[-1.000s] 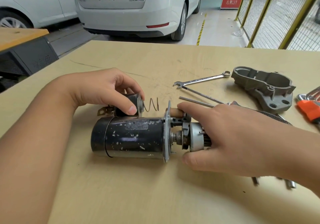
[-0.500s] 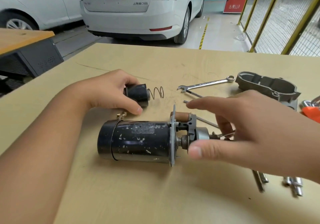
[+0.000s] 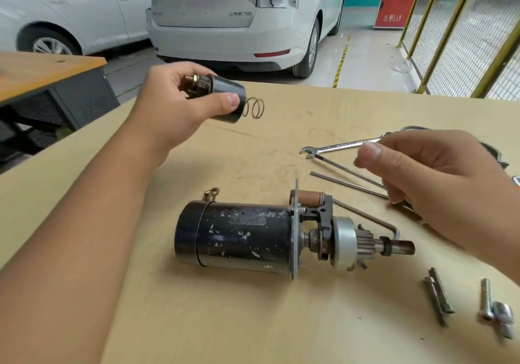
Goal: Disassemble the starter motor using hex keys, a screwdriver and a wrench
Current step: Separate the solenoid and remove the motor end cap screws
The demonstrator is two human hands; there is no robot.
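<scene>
Left hand [image 3: 180, 107] at about 10 o'clock holds the black solenoid [image 3: 225, 94] lifted off the table [image 3: 253, 321], thumb and fingers curled round its body; brass terminal stud end points left, spring [image 3: 254, 108] sticks out of the right end. Starter motor [image 3: 244, 237] lies on its side at centre, slightly toward 6 o'clock, black scuffed body to the left, flange plate, fork lever and copper-coloured plunger in the middle, pinion gear and shaft pointing to 3 o'clock. Hex key [image 3: 374, 217] lies just behind the pinion end, bent tip near the shaft. Wrench [image 3: 343, 146] sits at about 2 o'clock, open end facing left, with two long thin rods [image 3: 349, 183] just below it, running toward the right hand. Right hand [image 3: 439, 186] hovers at 3 o'clock above the table, fingers loosely curled, holding nothing, not touching the motor. Grey housing piece [image 3: 495, 156] mostly hidden behind that hand. Loose bolts [image 3: 439, 296] and a short socket-head piece [image 3: 495, 313] lie at 4 to 5 o'clock, well apart from the motor. White cars [image 3: 233, 17] parked beyond the far table edge at 12 o'clock, yellow mesh fence [image 3: 461, 34] at 1 o'clock.
</scene>
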